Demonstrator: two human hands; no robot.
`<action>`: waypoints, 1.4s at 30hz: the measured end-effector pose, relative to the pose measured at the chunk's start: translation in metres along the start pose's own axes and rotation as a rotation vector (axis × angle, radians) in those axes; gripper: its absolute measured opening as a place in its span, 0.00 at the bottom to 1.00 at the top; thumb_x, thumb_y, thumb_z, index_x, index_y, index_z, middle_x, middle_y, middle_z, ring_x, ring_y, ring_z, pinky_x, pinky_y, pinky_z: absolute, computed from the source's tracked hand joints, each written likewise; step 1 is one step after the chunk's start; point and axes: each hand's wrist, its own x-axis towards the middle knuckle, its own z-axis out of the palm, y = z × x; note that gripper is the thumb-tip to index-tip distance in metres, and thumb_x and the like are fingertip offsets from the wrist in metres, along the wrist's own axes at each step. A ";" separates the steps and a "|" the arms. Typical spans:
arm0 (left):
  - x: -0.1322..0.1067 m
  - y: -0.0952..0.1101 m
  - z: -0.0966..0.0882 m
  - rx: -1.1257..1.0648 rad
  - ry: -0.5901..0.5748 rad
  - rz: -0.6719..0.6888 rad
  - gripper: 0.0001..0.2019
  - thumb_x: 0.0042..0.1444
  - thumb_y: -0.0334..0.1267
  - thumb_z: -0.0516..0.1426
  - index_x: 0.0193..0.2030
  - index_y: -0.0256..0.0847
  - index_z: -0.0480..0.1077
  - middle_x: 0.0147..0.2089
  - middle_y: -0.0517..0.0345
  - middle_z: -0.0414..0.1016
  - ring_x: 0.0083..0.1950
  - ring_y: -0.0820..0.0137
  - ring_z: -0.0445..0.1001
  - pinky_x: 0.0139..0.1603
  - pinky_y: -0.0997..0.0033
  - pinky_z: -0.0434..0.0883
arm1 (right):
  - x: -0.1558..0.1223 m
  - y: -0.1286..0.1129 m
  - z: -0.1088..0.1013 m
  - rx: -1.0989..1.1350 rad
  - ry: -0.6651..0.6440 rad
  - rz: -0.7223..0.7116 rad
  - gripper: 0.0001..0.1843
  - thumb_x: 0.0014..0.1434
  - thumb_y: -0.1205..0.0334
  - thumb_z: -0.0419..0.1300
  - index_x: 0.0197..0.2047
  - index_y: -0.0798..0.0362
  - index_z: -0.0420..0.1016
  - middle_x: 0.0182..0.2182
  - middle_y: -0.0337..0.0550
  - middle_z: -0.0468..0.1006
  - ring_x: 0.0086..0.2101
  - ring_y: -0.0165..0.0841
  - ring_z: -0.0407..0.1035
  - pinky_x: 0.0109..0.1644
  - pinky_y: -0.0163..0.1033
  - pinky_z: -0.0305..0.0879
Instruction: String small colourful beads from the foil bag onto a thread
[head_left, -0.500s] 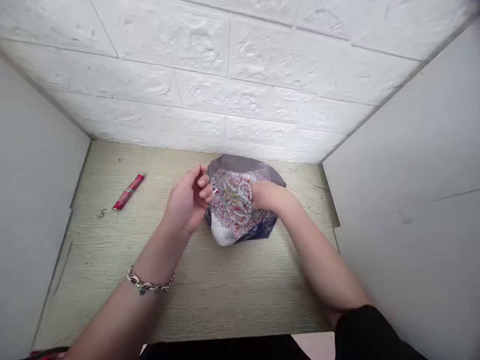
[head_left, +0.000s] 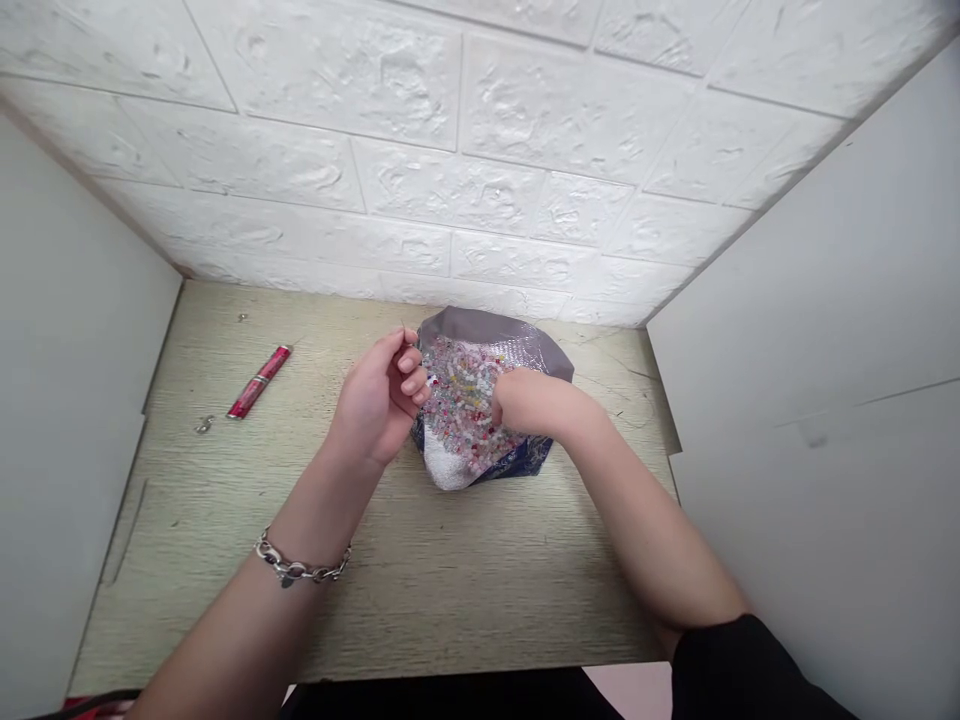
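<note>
A pouch with a grey and silvery lining lies against the back of the table, holding a heap of small pink, white, red and yellow beads. At its left edge my left hand is raised, thumb and forefinger pinched on a thin strand whose tip barely shows; whether it is thread or needle is unclear. The other fingers curl loosely. My right hand reaches over the right side of the beads, fingers bent down into them. Its fingertips are hidden, so anything pinched there is out of sight.
Left on the wooden table lies a red tube, with a small metal piece near its lower end. Fine thread trails right of the pouch. White brick-patterned wall stands behind, with grey panels on both sides.
My right hand has shifted slightly left over the beads, its fingers still bent down. My left hand holds its pinch almost in place.
</note>
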 end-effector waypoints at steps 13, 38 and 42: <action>0.002 -0.010 -0.002 0.227 -0.123 -0.152 0.02 0.50 0.31 0.54 0.31 0.34 0.66 0.22 0.65 0.64 0.14 0.88 0.58 0.08 0.89 0.50 | -0.013 0.021 -0.016 0.322 0.668 -0.017 0.27 0.55 0.72 0.42 0.59 0.55 0.54 0.40 0.45 0.74 0.39 0.33 0.68 0.43 0.38 0.62; -0.001 -0.013 -0.002 -0.088 -0.174 -0.444 0.08 0.55 0.28 0.49 0.26 0.34 0.66 0.22 0.64 0.64 0.11 0.92 0.52 0.08 0.93 0.44 | -0.013 -0.017 -0.020 0.908 0.482 -0.395 0.24 0.59 0.68 0.41 0.59 0.44 0.52 0.45 0.37 0.72 0.45 0.28 0.66 0.46 0.37 0.64; -0.001 -0.016 -0.003 -0.019 -0.206 -0.412 0.04 0.52 0.30 0.53 0.27 0.35 0.66 0.23 0.64 0.65 0.12 0.92 0.51 0.08 0.92 0.44 | -0.014 -0.010 -0.021 0.981 0.370 -0.428 0.22 0.59 0.65 0.43 0.57 0.48 0.54 0.47 0.41 0.70 0.46 0.28 0.65 0.44 0.35 0.64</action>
